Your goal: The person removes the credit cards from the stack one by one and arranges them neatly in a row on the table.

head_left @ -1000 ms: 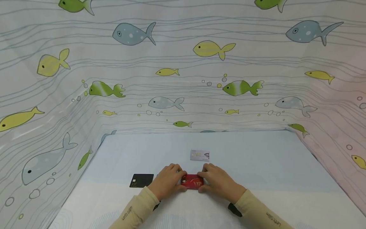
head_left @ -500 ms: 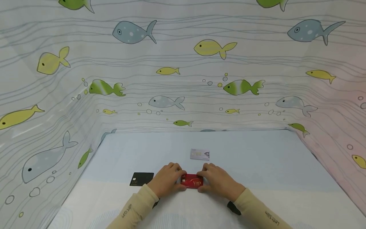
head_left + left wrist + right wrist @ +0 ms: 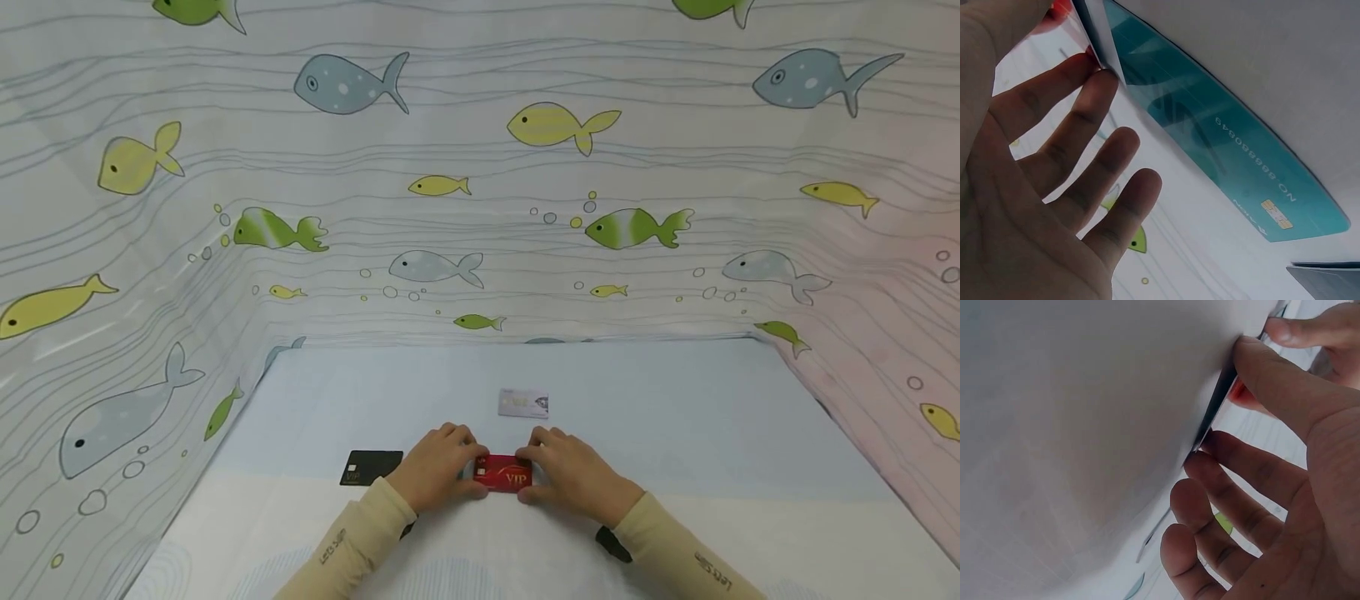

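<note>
A red card [image 3: 502,473] with gold VIP lettering lies flat at the middle of the table, printed side up. My left hand [image 3: 435,471] pinches its left end, forefinger at the far corner and thumb at the near one. On its right end, my right hand [image 3: 577,471] grips in the same way. In the left wrist view, a teal card [image 3: 1222,147] with a chip and a number lies beside my left hand; that hand mostly hides it from the head view. The right wrist view shows the held card [image 3: 1215,409] nearly edge-on.
A black VIP card [image 3: 371,467] lies left of my left hand. Farther back is a silver card [image 3: 523,403]. Fish-patterned cloth walls [image 3: 555,167] enclose the pale table [image 3: 675,400] at the back and both sides.
</note>
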`<state>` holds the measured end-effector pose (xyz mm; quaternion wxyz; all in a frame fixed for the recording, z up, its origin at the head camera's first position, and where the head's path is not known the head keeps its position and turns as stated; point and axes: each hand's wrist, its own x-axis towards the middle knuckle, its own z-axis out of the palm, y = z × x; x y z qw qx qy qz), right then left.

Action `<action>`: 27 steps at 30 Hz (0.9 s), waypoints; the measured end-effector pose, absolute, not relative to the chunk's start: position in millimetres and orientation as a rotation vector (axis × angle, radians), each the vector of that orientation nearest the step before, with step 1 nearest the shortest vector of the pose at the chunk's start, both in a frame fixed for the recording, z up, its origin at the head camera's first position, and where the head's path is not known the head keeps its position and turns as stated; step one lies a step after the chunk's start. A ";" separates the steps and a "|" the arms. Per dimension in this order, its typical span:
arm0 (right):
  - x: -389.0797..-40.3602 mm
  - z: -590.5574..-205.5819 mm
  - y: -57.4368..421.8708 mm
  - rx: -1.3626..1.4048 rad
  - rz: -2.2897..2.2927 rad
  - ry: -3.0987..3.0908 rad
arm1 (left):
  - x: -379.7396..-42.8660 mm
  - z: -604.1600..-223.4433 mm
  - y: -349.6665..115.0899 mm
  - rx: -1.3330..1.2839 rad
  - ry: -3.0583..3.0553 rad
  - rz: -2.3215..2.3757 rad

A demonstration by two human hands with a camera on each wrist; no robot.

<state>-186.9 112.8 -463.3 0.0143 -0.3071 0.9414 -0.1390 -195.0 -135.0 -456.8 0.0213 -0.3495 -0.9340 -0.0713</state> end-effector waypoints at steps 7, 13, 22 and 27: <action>-185.6 -464.0 113.9 -0.957 -0.436 2.936 | -194.9 -456.6 -135.0 -1.081 -2.893 -0.219; -185.2 -466.0 114.9 -0.975 -0.447 2.943 | -194.6 -457.0 -136.0 -1.088 -2.889 -0.212; -186.0 -469.0 116.2 -0.968 -0.459 2.942 | -195.3 -458.8 -135.9 -1.079 -2.898 -0.220; -185.7 -469.6 116.1 -0.968 -0.463 2.938 | -194.4 -459.5 -136.0 -1.072 -2.913 -0.238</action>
